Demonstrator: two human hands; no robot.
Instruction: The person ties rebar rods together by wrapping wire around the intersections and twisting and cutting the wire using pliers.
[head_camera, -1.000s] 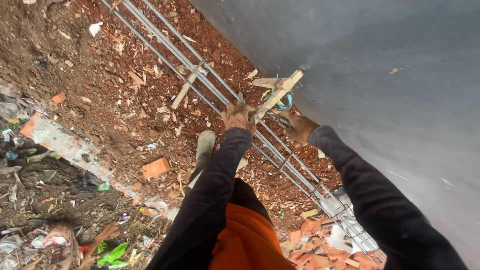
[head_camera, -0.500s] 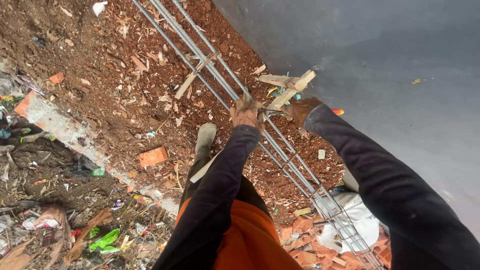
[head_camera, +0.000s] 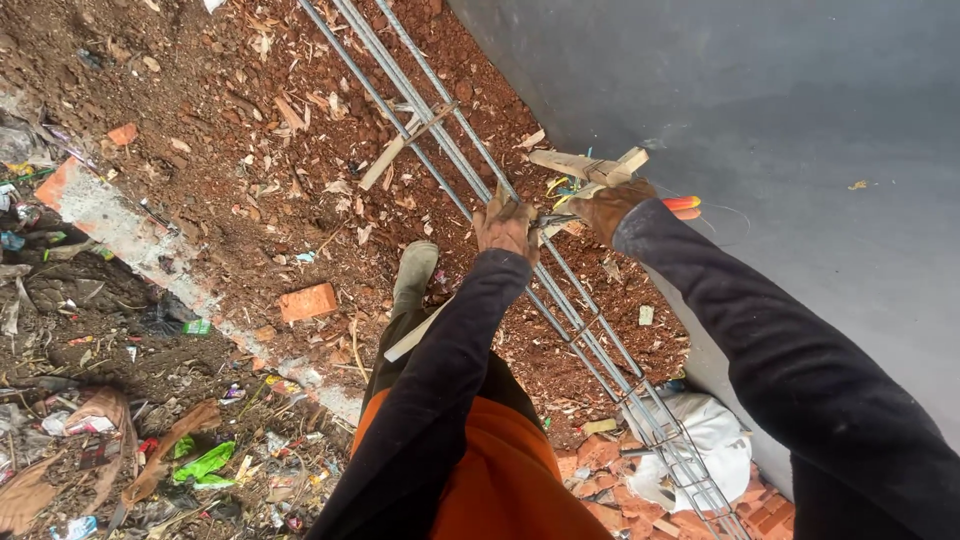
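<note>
A long cage of steel reinforcing bars (head_camera: 420, 110) runs diagonally along the ground beside a grey wall (head_camera: 800, 110). My left hand (head_camera: 505, 225) is closed on one of the bars at the middle of the cage. Just to its right, my right hand (head_camera: 608, 205) grips a pair of pliers with orange-red handles (head_camera: 683, 206), its jaws pointing toward the bars near my left hand. Thin wire trails from the tool. Pieces of scrap wood (head_camera: 588, 165) lie across the cage just beyond my right hand. Both arms wear dark sleeves.
My boot (head_camera: 413, 275) stands on red-brown soil strewn with wood chips. An orange brick (head_camera: 308, 301) lies to its left, by a concrete strip (head_camera: 105, 215). Rubbish (head_camera: 200, 465) fills the lower left. A white sack (head_camera: 715, 440) and broken bricks (head_camera: 600, 455) sit at the cage's near end.
The view has shifted slightly left and down the cage. My right hand has turned, so the orange-red tool handles now show. My left hand stays on the bars.
</note>
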